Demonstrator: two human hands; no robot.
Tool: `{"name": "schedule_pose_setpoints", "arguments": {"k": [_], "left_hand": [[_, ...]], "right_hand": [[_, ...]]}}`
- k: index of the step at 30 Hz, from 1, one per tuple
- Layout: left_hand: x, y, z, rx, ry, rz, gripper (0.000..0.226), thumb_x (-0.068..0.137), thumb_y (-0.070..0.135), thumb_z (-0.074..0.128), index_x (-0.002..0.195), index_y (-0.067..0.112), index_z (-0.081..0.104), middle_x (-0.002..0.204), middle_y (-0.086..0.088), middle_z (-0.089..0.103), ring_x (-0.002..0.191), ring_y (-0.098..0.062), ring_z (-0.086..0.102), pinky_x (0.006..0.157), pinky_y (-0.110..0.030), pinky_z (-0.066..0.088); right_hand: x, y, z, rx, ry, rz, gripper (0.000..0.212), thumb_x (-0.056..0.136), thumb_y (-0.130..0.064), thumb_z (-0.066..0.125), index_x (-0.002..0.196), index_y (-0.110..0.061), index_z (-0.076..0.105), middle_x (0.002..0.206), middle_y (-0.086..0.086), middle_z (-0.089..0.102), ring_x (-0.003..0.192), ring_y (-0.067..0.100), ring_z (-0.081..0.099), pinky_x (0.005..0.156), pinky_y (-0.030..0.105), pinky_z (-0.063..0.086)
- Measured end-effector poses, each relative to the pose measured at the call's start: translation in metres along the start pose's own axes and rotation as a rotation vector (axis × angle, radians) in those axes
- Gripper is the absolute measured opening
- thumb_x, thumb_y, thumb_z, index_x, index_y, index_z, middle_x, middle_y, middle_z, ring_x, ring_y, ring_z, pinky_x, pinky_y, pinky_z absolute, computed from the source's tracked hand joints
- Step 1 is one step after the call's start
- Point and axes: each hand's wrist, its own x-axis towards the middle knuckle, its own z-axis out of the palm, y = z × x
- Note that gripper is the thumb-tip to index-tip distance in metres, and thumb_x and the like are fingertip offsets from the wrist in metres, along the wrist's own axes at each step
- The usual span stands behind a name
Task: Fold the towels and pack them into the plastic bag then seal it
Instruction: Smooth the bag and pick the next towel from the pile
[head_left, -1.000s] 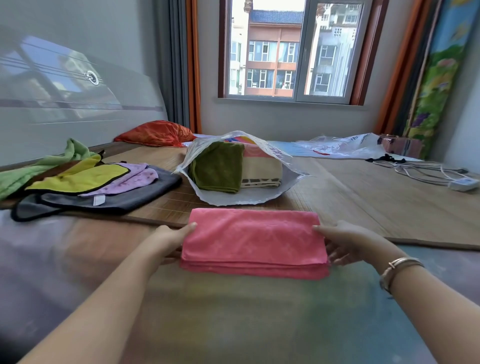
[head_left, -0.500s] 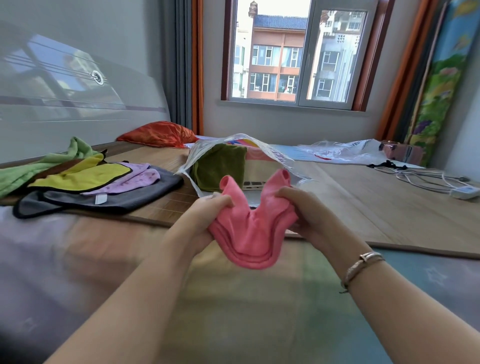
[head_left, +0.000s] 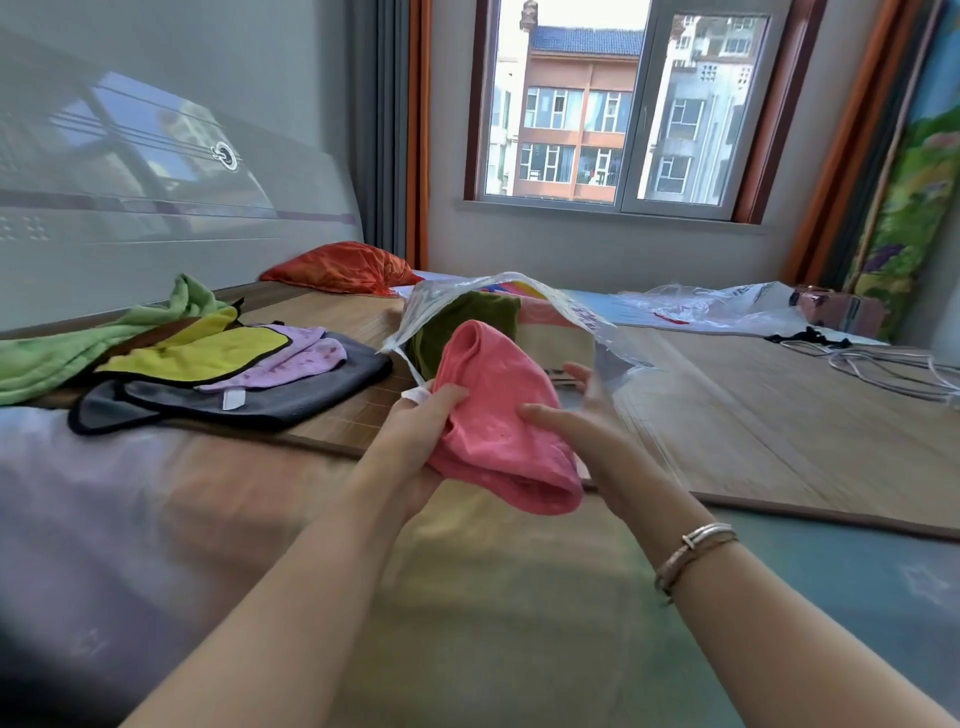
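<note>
Folded pink towel held at the mouth of the plastic bag.

Head view: the pink towel (head_left: 498, 421) is gripped by the left hand (head_left: 421, 436); the right hand (head_left: 576, 415) is spread with straight fingers beside it. The towel's long axis is tilted, its rolled end aimed up toward the plastic bag (head_left: 582, 317). The fold could be lost, or the limp bag mouth snagged and collapsed, since only one hand is gripping.

Bright daylight from window (head_left: 613, 104), blurred foreground, edges warped

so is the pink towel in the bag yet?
Out. The pink towel is folded, gripped by the left hand before the plastic bag's open mouth.
</note>
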Motion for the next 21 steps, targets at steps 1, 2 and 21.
{"name": "schedule_pose_setpoints", "arguments": {"k": [1,2,21], "left_hand": [[0.001,0.004,-0.002,0.013,-0.016,0.009,0.025,0.091,0.014,0.059,0.116,0.01,0.063,0.101,-0.014,0.07,0.076,-0.025,0.068,0.052,-0.034,0.057],[0.004,0.009,-0.004,0.033,-0.038,0.018,0.023,0.092,0.015,0.057,0.114,0.012,0.064,0.101,-0.014,0.071,0.079,-0.026,0.068,0.054,-0.037,0.058],[0.226,0.047,-0.037,1.371,0.419,0.616,0.029,0.086,0.021,0.058,0.115,0.019,0.058,0.108,-0.006,0.064,0.098,-0.029,0.061,0.075,-0.04,0.05]], "right_hand": [[0.004,0.0,0.0,0.228,-0.099,0.15,0.082,0.07,-0.024,0.084,0.138,-0.019,0.039,0.133,0.009,0.052,0.113,0.027,0.059,0.095,0.045,0.051],[0.009,-0.001,0.001,0.457,-0.254,0.3,0.077,0.072,-0.021,0.083,0.137,-0.01,0.043,0.126,0.014,0.059,0.104,0.029,0.065,0.089,0.045,0.055],[0.228,0.001,0.051,0.034,-0.047,-0.147,0.036,0.087,-0.008,0.061,0.112,-0.031,0.048,0.098,-0.01,0.059,0.083,0.003,0.055,0.058,0.016,0.042]]}}
